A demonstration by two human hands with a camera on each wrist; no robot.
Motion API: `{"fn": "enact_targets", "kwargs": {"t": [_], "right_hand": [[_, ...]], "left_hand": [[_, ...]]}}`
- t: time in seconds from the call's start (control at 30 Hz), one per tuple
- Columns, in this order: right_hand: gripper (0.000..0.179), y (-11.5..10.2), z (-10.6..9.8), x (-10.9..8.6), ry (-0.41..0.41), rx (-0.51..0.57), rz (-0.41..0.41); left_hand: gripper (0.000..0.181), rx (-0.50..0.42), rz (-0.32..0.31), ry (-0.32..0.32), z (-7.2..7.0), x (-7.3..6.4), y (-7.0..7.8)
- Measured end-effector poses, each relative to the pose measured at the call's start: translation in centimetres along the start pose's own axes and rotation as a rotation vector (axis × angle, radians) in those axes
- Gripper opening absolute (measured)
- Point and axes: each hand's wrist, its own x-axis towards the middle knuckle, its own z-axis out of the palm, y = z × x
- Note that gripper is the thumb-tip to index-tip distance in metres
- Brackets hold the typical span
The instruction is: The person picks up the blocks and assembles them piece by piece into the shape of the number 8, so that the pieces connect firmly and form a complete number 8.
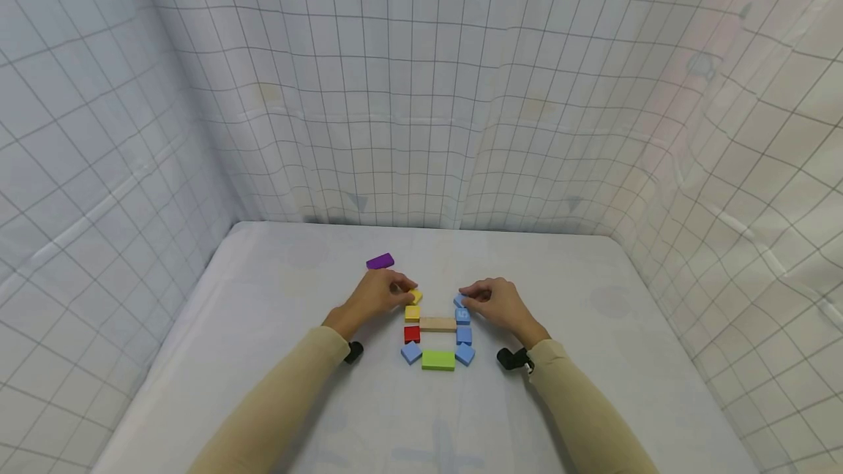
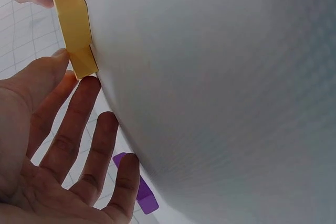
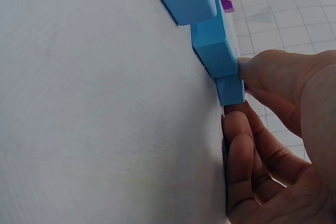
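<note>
My left hand [image 1: 377, 294] pinches a yellow block [image 1: 416, 297], turned at an angle, at the far end of the left column. In the left wrist view, the thumb and a fingertip are on this yellow block [image 2: 84, 62]. Opposite, my right hand [image 1: 497, 303] pinches a tilted blue block [image 1: 459, 301] at the far end of the right column; in the right wrist view this blue block [image 3: 231, 89] is between thumb and fingers. Nearer lie another yellow block [image 1: 412, 314] and a red block [image 1: 411, 334] on the left, with two blue blocks [image 1: 463, 316] on the right.
A plain wooden plank [image 1: 437, 325] spans the two columns. At the near end, a green block [image 1: 437, 360] lies between two angled blue blocks [image 1: 411, 352]. A purple block [image 1: 380, 261] lies beyond my left hand on the white table [image 1: 579, 401]. Grid-patterned curtains [image 1: 421, 93] surround the table's far sides.
</note>
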Motion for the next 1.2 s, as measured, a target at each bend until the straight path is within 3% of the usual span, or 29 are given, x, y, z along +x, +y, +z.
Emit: {"fn": "enact_targets", "kwargs": {"t": [1.2], "right_hand": [[0.02,0.14,0.14,0.02,0.005,0.009,0.007]], "left_hand": [[0.026,0.008,0.019,-0.013,-0.01,-0.23,0.11]]}}
